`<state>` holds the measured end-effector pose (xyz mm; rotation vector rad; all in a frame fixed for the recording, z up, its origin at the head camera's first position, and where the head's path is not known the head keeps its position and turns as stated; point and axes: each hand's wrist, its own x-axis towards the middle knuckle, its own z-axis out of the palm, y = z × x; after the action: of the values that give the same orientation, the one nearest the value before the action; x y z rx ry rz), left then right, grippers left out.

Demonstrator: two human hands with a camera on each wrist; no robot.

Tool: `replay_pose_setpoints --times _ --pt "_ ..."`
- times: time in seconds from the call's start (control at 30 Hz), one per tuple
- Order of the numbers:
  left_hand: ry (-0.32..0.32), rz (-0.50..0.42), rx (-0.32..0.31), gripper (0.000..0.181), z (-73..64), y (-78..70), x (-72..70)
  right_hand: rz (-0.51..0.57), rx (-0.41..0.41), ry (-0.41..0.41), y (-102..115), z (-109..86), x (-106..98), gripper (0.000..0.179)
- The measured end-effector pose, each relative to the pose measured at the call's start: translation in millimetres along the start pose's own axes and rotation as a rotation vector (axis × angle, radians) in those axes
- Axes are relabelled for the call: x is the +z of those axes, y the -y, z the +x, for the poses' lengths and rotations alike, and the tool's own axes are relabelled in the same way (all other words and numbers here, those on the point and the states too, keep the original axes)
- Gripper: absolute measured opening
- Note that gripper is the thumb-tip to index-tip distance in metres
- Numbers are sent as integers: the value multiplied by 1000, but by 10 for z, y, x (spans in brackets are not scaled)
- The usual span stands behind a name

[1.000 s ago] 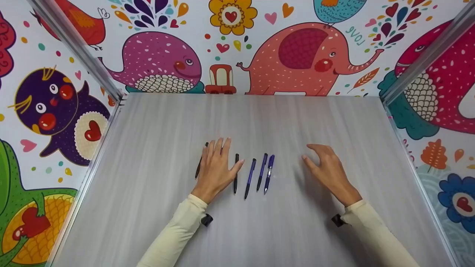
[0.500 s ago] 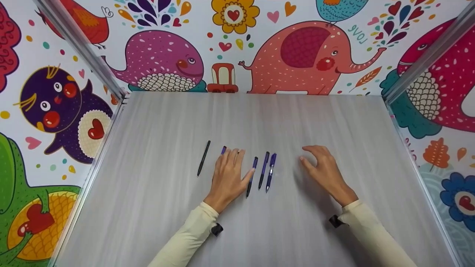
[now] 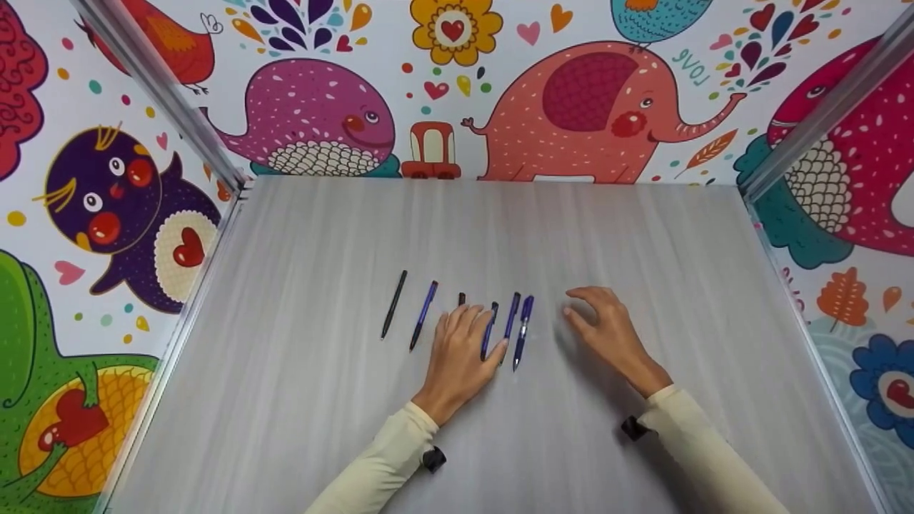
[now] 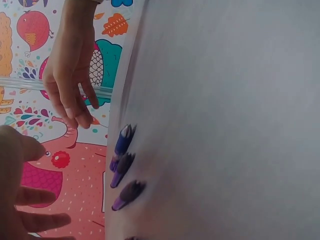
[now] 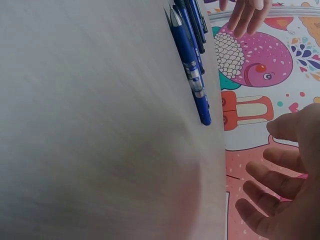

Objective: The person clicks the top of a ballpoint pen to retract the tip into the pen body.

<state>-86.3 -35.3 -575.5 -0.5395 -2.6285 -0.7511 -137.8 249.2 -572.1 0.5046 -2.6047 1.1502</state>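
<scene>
Several pens lie side by side on the table in the head view, tips toward the person. From the left come a black pen [image 3: 394, 305], a blue pen with a dark grip [image 3: 423, 316], and a dark pen [image 3: 461, 297] mostly hidden by my left hand [image 3: 459, 360]. Farther right are another blue pen [image 3: 489, 332], a similar blue pen [image 3: 512, 314] and a blue pen with a silvery band [image 3: 523, 333]. The left hand is over the middle pens, fingers loosely extended, gripping none. To the right of the row, my right hand [image 3: 610, 332] has relaxed, spread fingers and holds nothing.
The pens share a grey wood-grain table [image 3: 321, 235]. Behind and beside it rise printed walls with cartoon animals, such as an elephant [image 3: 514, 150]. Metal rails [image 3: 171, 118] run along the wall corners. Each wrist carries a small black camera [image 3: 433, 459].
My left hand has moved rightward along the row and a little nearer the person, uncovering the two leftmost pens. My right hand has shifted slightly left. The pens keep their places.
</scene>
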Motion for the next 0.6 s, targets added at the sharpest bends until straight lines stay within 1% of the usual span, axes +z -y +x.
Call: replay_pose_setpoints --times 0.13,0.37,0.47,0.6 --pt "-3 -45 -32 48 -35 -49 45 13 -7 3 -23 -6 59 29" --pt "-31 -54 -21 44 -70 -100 130 42 18 25 -46 -31 105 30" --pt "-27 -65 -29 43 -86 -126 148 58 8 26 -50 -37 127 30" --pt "-18 -75 -42 42 -111 -143 184 55 -27 19 -74 -52 176 30"
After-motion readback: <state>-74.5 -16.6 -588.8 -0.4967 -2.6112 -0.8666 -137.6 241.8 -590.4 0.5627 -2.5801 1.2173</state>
